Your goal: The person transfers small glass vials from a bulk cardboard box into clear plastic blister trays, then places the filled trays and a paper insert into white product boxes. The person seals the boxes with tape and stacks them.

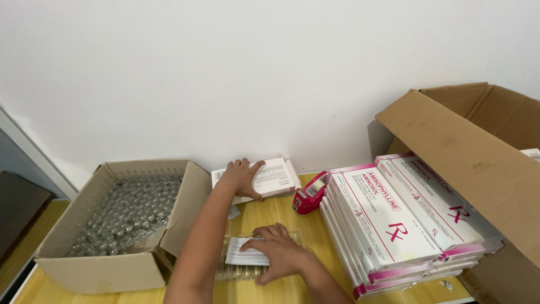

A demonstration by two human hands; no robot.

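The left hand (243,176) lies spread on a stack of white leaflets (275,175) by the wall, fingers curled over its edge. Nearer the person, the right hand (278,250) presses flat, fingers extended, on a folded leaflet (243,254) atop a clear tray of vials (236,272). A box of glass vials (126,211) sits left of both hands; stacked white-and-pink cartons (382,225) sit right.

Bright, even light; soft shadows, sharp focus, slight edge distortion.

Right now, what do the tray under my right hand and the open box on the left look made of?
Tray: probably thin clear plastic; glossy, see-through cells under the right hand.
Box: brown corrugated cardboard, matte, with folded flaps, holding many small clear, shiny vials, likely glass.
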